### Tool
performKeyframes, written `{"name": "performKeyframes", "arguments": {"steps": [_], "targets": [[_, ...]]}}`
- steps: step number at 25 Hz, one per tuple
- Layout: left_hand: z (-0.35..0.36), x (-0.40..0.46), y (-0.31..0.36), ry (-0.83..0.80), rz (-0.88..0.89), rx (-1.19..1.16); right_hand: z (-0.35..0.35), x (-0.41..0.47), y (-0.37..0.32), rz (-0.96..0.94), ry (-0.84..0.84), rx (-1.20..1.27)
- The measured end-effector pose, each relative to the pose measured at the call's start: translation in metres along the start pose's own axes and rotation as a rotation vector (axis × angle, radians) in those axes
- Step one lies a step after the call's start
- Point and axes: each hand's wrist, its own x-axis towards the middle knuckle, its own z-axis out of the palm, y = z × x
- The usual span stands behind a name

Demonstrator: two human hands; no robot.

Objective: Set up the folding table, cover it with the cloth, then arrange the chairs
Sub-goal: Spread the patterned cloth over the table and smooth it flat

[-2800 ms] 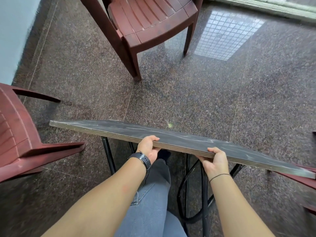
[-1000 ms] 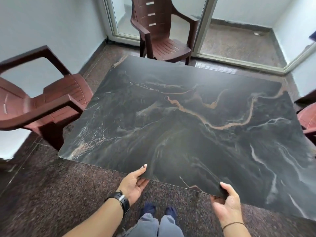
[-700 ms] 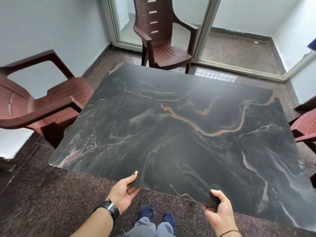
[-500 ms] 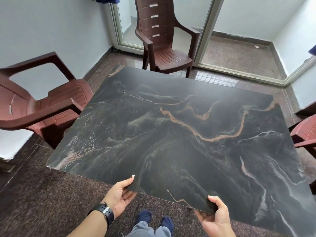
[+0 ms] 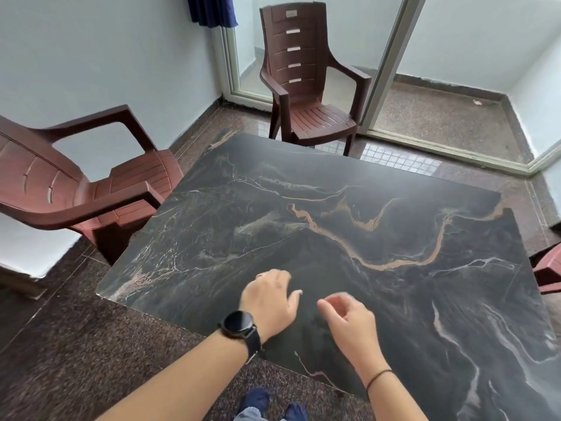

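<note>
Both the left hand (image 5: 268, 299) and right hand (image 5: 349, 320) are hovering over the dark marble-patterned table (image 5: 379, 238), fingers loosely curled, holding nothing.

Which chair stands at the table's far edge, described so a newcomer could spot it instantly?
Beyond the dark marble-patterned table, look at the glass door frame. The brown plastic chair stands there upright, facing the camera. Unlike the chair at the left, its slotted backrest shows in full.
</note>
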Motion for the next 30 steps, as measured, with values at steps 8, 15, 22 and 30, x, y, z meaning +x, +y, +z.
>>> {"name": "performKeyframes", "arguments": {"steps": [8, 15, 22, 30], "targets": [[0.07, 0.005, -0.01, -0.3, 0.071, 0.111, 0.005, 0.021, 0.071, -0.017, 0.028, -0.8], [0.077, 0.006, -0.009, -0.154, 0.106, 0.095, 0.013, 0.029, 0.088, -0.039, 0.126, -0.738], [0.067, 0.036, 0.036, -0.007, 0.23, 0.043, -0.012, 0.027, 0.072, -0.038, 0.196, -0.599], [0.041, 0.086, 0.208, -0.069, 0.629, 0.097, -0.149, 0.011, 0.089, 0.3, 0.524, -0.351]]}}
